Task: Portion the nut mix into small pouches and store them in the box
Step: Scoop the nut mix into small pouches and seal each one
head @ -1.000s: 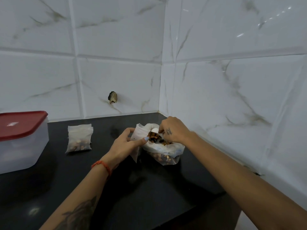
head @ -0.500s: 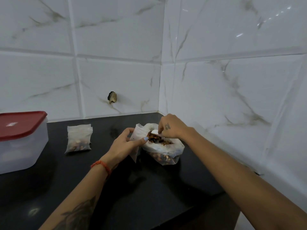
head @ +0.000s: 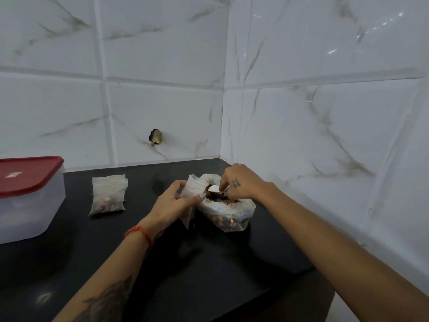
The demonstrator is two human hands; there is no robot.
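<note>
A big clear bag of nut mix [head: 228, 213] sits open on the black counter [head: 185, 263] near the wall corner. My left hand [head: 173, 204] pinches a small empty translucent pouch [head: 191, 189] and holds it upright beside the bag's mouth. My right hand [head: 241, 183] is over the bag and grips a white plastic spoon [head: 214, 188], its bowl resting above the nuts. A filled small pouch [head: 108, 197] lies flat on the counter to the left. The storage box [head: 27, 198], translucent with a red lid on, stands at the far left.
White marble-look tiled walls close off the back and the right side. A dark hole [head: 155, 137] breaks the back wall tile. The counter's front edge drops off at the lower right [head: 301, 274].
My right hand dipped into the bag and has now lifted slightly, so the white spoon's bowl shows again near the pouch's opening. My left hand and the pouch stayed put.
</note>
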